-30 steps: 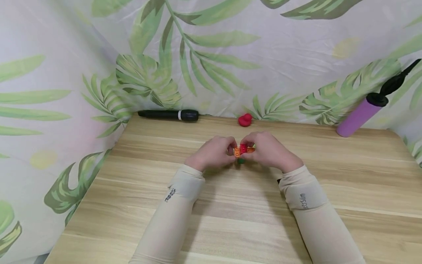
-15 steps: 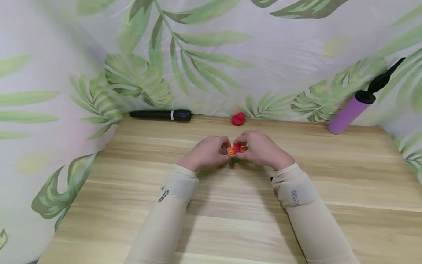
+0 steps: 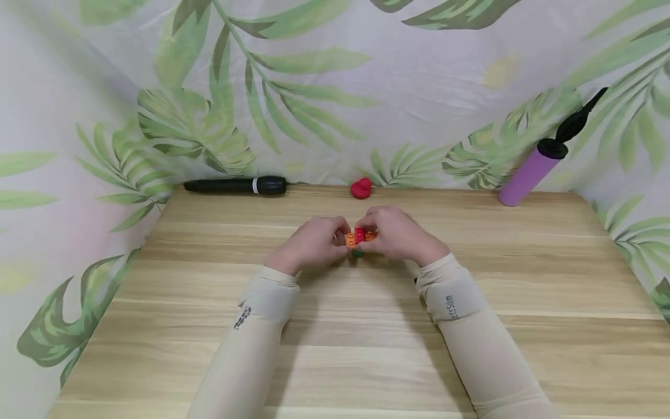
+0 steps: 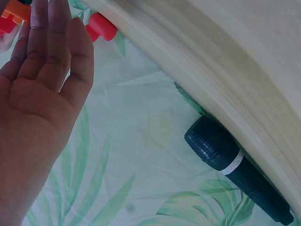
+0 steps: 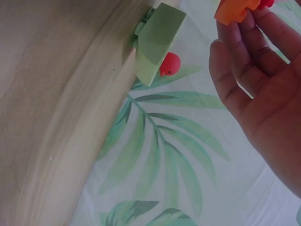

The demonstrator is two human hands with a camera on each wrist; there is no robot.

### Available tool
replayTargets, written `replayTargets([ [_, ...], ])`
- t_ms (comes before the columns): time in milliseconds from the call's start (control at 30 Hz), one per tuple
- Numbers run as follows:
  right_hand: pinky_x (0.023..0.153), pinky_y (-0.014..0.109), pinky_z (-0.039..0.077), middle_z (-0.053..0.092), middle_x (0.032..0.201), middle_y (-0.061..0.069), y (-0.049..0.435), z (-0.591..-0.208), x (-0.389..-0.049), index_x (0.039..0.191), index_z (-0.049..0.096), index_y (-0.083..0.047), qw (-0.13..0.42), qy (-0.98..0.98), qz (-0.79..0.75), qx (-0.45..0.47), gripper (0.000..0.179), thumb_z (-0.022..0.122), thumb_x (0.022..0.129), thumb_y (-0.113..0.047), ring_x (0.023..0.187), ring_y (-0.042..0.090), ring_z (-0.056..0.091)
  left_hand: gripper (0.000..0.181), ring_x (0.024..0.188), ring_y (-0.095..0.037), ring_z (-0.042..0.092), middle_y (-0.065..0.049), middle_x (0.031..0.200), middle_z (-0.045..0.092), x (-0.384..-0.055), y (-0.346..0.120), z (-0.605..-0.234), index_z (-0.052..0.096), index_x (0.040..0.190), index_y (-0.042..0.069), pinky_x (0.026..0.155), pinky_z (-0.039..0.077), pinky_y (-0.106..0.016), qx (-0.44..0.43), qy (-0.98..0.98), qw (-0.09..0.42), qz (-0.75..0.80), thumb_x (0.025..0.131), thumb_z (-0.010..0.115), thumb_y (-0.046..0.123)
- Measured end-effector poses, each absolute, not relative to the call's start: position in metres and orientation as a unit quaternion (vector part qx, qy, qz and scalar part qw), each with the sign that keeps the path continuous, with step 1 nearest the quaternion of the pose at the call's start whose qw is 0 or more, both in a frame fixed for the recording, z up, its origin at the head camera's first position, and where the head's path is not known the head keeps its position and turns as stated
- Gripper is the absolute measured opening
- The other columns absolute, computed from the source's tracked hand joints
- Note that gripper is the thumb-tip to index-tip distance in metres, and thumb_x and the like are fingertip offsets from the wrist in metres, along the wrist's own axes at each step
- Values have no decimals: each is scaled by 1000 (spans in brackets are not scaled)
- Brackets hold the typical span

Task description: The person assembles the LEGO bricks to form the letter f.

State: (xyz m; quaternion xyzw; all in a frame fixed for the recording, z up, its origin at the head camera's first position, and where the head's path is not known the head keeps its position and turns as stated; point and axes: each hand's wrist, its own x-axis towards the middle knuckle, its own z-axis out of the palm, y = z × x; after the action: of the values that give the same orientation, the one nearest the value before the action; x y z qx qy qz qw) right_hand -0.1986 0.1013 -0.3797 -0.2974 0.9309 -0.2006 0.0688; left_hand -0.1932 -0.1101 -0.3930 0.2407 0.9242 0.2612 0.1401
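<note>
Near the middle of the table, my left hand and right hand meet fingertip to fingertip. My left thumb and fingers pinch an orange toy building brick with studs. Against it sits a red brick, pinched at its ends by my right fingers. A second orange piece shows inside the curve of my right hand, also seen as an orange brick in the right wrist view. Just below the hands, partly covered, is a green brick; the right wrist view shows this green studded block with slanted ends.
Behind the hands, a red rubber duck sits at the table's back edge. A black microphone with a white ring lies back left. At back right, a purple hand pump with black ends leans on the leaf-print cloth.
The whole head view shifts, so table and hands appear further left. Both hands stay together with the bricks, and their grips look much the same.
</note>
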Motion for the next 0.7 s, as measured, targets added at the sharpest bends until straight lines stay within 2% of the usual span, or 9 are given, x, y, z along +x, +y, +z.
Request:
replayTargets([
  [133,84,37,53,72,105,4,102,-380,-200,119,79,-8,79,927,-204,-303,38,86,89,-31,91,20,64,28,81,-15,63,0,93,71,-193,-112,-393,68,119,7,78,54,-33,240,925,140,260,96,75,22],
  [267,101,45,53,72,123,8,117,-370,-202,138,68,-10,133,920,-238,-284,57,86,89,-34,113,24,67,31,84,-16,63,-1,96,71,-192,-112,-392,68,121,7,81,54,-34,234,927,144,257,95,75,22],
  [367,109,53,49,69,134,14,137,-360,-205,149,58,-10,151,917,-274,-248,67,85,90,-29,126,31,64,32,87,-18,63,-2,98,71,-191,-112,-391,67,123,7,83,54,-35,227,928,149,256,95,75,21],
  [533,108,60,48,64,142,23,159,-361,-211,149,57,-4,124,931,-255,-230,62,79,93,-17,128,42,62,32,88,-18,63,-2,99,71,-190,-110,-390,67,123,8,85,54,-36,222,929,150,254,95,75,21],
  [700,110,60,47,64,142,22,156,-380,-216,152,55,-10,147,941,-215,-216,64,79,92,-17,131,41,61,32,89,-17,64,-2,99,71,-190,-106,-391,67,123,8,86,54,-36,226,929,147,252,96,75,22],
])
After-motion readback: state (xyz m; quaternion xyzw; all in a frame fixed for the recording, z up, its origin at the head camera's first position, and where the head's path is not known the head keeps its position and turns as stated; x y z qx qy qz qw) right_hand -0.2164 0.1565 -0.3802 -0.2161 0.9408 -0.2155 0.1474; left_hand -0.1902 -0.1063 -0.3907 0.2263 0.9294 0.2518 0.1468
